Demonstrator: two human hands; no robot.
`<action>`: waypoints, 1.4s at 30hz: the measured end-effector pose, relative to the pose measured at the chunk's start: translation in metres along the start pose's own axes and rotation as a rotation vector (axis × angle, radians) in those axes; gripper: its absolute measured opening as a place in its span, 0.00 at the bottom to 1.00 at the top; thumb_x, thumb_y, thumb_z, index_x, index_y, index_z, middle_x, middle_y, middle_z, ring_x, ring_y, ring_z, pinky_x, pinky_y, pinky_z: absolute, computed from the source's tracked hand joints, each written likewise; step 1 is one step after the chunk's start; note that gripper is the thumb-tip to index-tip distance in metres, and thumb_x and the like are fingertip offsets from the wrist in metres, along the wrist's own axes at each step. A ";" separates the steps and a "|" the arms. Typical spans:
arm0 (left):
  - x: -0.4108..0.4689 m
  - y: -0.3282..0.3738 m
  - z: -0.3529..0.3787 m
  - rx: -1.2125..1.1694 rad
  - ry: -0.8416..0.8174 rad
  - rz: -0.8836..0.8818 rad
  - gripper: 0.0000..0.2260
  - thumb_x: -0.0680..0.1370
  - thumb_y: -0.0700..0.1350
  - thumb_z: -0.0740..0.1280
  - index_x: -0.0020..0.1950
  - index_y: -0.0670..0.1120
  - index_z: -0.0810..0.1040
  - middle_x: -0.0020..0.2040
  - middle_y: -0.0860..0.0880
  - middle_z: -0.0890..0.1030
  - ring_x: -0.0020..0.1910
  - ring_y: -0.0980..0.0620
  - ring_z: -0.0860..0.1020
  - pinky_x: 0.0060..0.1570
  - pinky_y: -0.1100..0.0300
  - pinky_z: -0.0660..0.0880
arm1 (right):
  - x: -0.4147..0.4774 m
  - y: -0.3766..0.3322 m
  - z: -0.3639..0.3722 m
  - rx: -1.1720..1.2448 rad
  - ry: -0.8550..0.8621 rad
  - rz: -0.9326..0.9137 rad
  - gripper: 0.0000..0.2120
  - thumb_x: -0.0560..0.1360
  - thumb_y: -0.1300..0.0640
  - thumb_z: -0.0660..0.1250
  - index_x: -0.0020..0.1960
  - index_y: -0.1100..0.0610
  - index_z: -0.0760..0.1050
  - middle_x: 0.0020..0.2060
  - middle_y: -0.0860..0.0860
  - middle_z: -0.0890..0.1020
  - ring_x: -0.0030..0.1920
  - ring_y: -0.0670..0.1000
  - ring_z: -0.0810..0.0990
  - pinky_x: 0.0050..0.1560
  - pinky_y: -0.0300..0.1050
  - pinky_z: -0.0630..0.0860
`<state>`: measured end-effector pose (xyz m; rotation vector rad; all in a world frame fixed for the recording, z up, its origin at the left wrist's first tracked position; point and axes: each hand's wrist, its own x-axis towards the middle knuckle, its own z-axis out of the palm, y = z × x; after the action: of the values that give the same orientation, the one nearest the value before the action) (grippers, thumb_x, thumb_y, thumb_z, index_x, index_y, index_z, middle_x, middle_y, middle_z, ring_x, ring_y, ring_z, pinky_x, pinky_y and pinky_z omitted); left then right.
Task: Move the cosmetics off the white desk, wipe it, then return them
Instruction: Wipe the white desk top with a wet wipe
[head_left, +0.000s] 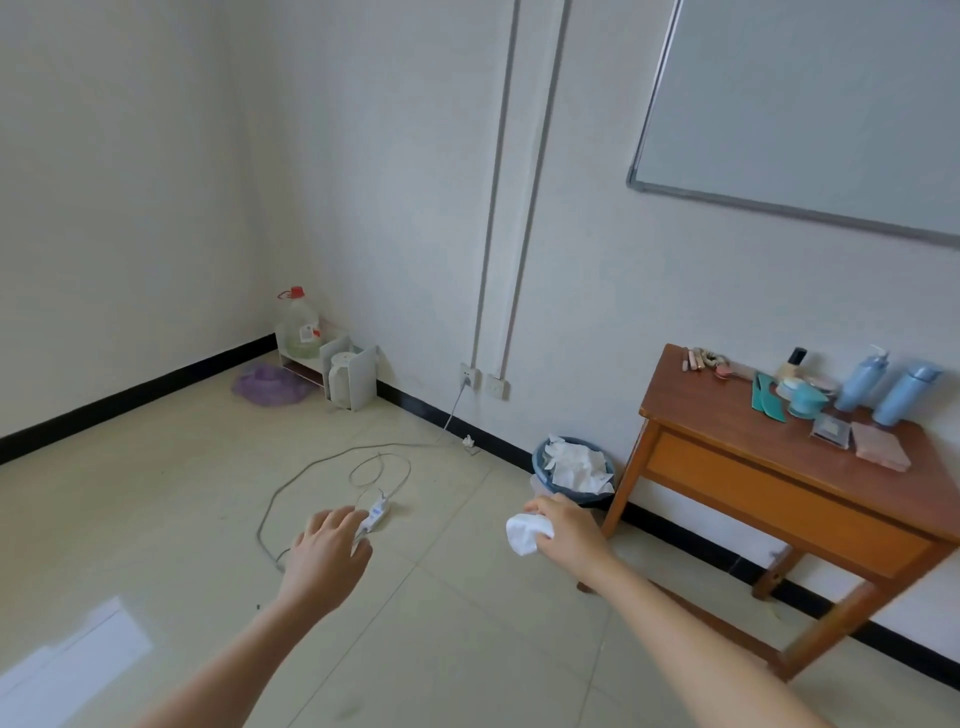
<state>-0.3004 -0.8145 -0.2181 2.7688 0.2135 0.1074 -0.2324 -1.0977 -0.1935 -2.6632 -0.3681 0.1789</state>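
Our right hand (566, 530) clutches a crumpled tissue (523, 535) just before the bin (540, 457) (left hand (330, 551) loosely spread, empty); cosmetics (805, 400) lie farther right, along the back edge of the worktop (727, 431).

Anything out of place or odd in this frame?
Yes. A power strip and its cable sprawl in loops across the floor, a trip hazard. A small white scrap lies by the skirting, outside the tissue-heaped blue bin.
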 end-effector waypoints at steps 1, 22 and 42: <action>0.021 -0.002 0.004 -0.005 -0.011 0.006 0.18 0.79 0.47 0.56 0.70 0.49 0.64 0.70 0.52 0.66 0.70 0.51 0.59 0.66 0.57 0.60 | 0.016 0.001 0.002 0.009 0.011 0.012 0.19 0.72 0.63 0.59 0.61 0.54 0.72 0.58 0.53 0.75 0.57 0.54 0.74 0.57 0.43 0.69; 0.413 0.116 0.119 -0.120 -0.341 0.366 0.19 0.79 0.47 0.54 0.70 0.48 0.64 0.71 0.52 0.65 0.71 0.51 0.58 0.67 0.56 0.58 | 0.276 0.130 -0.030 0.220 0.233 0.497 0.21 0.70 0.66 0.62 0.62 0.56 0.71 0.56 0.53 0.73 0.55 0.50 0.72 0.50 0.38 0.67; 0.666 0.242 0.224 -0.032 -0.535 0.372 0.19 0.79 0.47 0.54 0.70 0.49 0.64 0.71 0.52 0.65 0.71 0.51 0.59 0.68 0.56 0.57 | 0.522 0.310 -0.072 0.224 0.284 0.697 0.19 0.73 0.64 0.63 0.64 0.59 0.68 0.61 0.56 0.71 0.62 0.54 0.68 0.62 0.42 0.65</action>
<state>0.4115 -1.0075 -0.3083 2.6547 -0.4351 -0.5243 0.3505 -1.2473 -0.3013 -2.4359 0.6408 0.0435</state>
